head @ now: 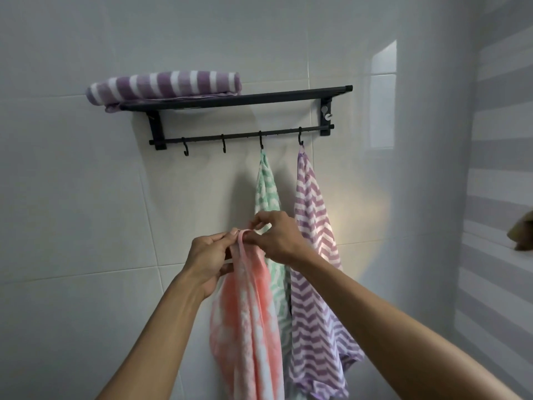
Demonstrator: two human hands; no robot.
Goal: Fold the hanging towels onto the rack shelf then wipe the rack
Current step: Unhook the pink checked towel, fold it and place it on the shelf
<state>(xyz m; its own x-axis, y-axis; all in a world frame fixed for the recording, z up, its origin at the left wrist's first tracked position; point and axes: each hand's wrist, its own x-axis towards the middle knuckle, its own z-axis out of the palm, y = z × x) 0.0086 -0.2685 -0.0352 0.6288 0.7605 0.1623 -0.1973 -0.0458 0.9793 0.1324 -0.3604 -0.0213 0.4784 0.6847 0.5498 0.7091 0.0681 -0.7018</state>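
Observation:
A black wall rack (259, 97) carries a folded purple-and-white striped towel (164, 85) on the left of its shelf. Below, its hook bar (242, 135) has two bare hooks at the left. A green zigzag towel (266, 186) hangs from the third hook, a purple zigzag towel (313, 209) from the fourth. In front of them, off the hooks, a pink-and-white towel (248, 313) hangs from my hands. My left hand (210, 255) grips its top corner, and my right hand (274, 235) pinches the same corner from the right.
White wall tiles surround the rack. A striped tiled wall (501, 168) closes the right side, with a brownish object (523, 230) on a ledge there. The right half of the rack shelf holds nothing.

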